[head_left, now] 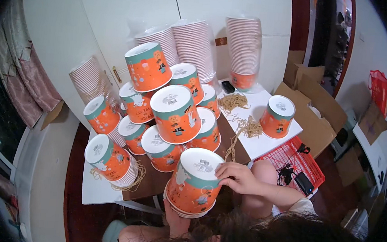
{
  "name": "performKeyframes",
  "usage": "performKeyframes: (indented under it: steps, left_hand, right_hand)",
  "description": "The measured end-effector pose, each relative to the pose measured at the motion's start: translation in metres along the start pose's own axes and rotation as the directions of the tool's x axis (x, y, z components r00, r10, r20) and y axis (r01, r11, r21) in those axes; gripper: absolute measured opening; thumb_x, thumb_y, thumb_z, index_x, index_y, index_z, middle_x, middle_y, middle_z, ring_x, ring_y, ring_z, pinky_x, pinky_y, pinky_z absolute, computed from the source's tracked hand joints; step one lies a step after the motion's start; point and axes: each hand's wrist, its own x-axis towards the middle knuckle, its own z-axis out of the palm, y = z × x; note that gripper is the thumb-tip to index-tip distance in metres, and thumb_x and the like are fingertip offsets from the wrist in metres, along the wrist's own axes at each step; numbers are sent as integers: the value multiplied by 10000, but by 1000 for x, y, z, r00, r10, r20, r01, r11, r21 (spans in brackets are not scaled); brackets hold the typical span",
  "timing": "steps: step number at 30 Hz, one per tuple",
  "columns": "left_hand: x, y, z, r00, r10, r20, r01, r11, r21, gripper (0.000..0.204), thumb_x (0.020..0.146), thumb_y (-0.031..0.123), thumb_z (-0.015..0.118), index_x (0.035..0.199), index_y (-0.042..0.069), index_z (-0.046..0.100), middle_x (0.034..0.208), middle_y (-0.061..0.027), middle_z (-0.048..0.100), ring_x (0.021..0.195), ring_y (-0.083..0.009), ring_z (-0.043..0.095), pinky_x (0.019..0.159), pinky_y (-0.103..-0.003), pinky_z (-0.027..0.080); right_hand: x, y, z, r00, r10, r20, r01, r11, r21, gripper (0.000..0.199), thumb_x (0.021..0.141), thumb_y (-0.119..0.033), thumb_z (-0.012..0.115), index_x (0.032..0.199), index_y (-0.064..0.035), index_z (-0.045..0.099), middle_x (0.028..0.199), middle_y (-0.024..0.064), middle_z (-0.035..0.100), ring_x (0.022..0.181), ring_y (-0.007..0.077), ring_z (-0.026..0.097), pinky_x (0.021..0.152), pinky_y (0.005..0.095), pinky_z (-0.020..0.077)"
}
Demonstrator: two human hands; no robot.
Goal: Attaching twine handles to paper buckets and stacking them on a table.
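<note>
Upside down over my lap is a small nested stack of orange and green paper buckets (195,191), its white base facing up. My left hand (176,220) supports the stack low at its left side, with its fingers partly hidden. My right hand (236,176) grips the upper right edge near the base, fingers bent against the side. Just beyond, several matching upturned buckets (175,115) are piled on the table. At the left, a nested bucket stack (108,160) stands with tan string (140,177) around its foot.
Tall plastic-wrapped bucket stacks (195,46) stand at the back. On the white tabletop (260,103) to the right are string bundles (250,127), a black object (227,87) and one upturned bucket (278,117). A red basket (314,169) holds cables; cardboard boxes (309,116) stand behind.
</note>
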Motion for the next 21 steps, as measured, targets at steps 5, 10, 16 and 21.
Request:
performKeyframes:
  steps: [5, 10, 16, 21]
  left_hand:
    - [-1, 22, -38, 987, -53, -155, 99, 947, 307, 519, 913, 404, 255, 1299, 58, 270, 1339, -120, 308, 1205, -287, 342, 1012, -434, 269]
    - [-22, 36, -12, 977, 126, -173, -2, 814, 581, 518, 914, 391, 241, 1304, 50, 263, 1338, -141, 308, 1203, -305, 340, 1009, -446, 267]
    - [-28, 43, -19, 992, 74, -101, -2, 816, 578, 537, 910, 392, 239, 1310, 35, 247, 1342, -167, 290, 1200, -325, 337, 1008, -457, 267]
    - [-31, 41, -22, 986, 69, -150, 25, 834, 551, 537, 908, 376, 234, 1309, 19, 245, 1344, -175, 282, 1198, -337, 337, 1002, -460, 279]
  right_hand:
    - [3, -4, -22, 996, 26, -82, -15, 992, 127, 98, 738, -81, 631, 754, -12, 564, 850, 99, 604, 843, 225, 587, 718, 310, 466]
    - [36, -3, -74, 963, 25, -267, 50, 961, 270, 83, 784, -87, 593, 791, -19, 547, 881, 92, 580, 830, 158, 552, 713, 286, 449]
    - [169, -53, -120, 902, -298, -313, 230, 944, -235, 82, 799, -27, 534, 877, -14, 555, 897, 61, 578, 794, 131, 544, 677, 276, 454]
    - [249, -49, -107, 918, -370, -144, 258, 830, -494, 139, 770, -67, 587, 897, -30, 541, 842, 86, 557, 746, 185, 550, 635, 280, 443]
